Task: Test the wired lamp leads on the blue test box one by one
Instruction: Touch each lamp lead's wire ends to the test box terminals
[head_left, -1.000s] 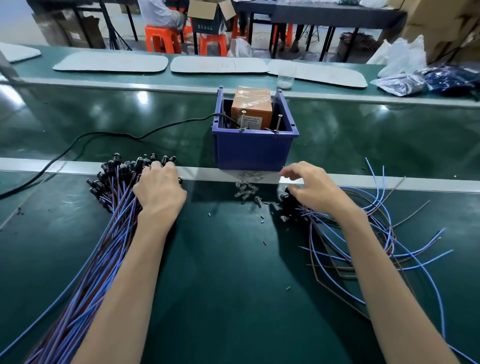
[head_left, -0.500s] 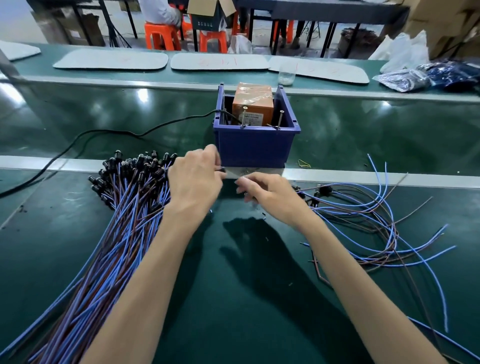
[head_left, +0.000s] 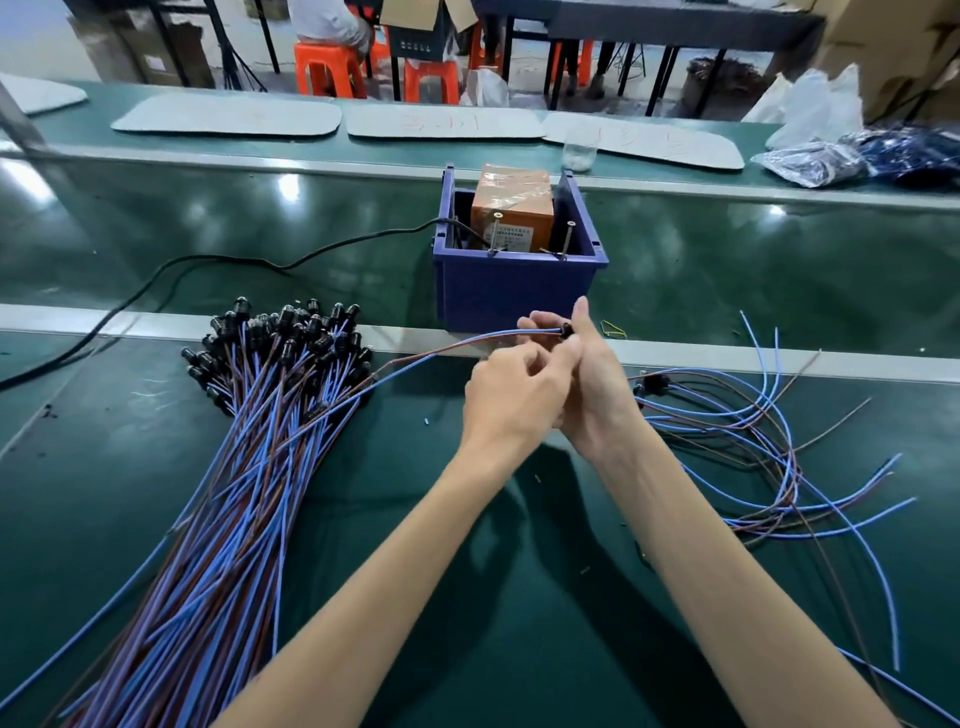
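Single head view, wide-angle, looks forward and down over counter (head_left: 467, 597); hands close, far benches at top.

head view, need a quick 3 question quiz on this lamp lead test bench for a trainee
1. True or false: the right hand holds a lamp lead in front of the blue test box.
2. Where does the big bundle of leads lie relative to the box? A: to its left. B: to its right. C: inside it.
3. Fill in the blank: the unit sitting inside the box is ___ in colour.

Key: 1 true; 2 A; 3 orange.
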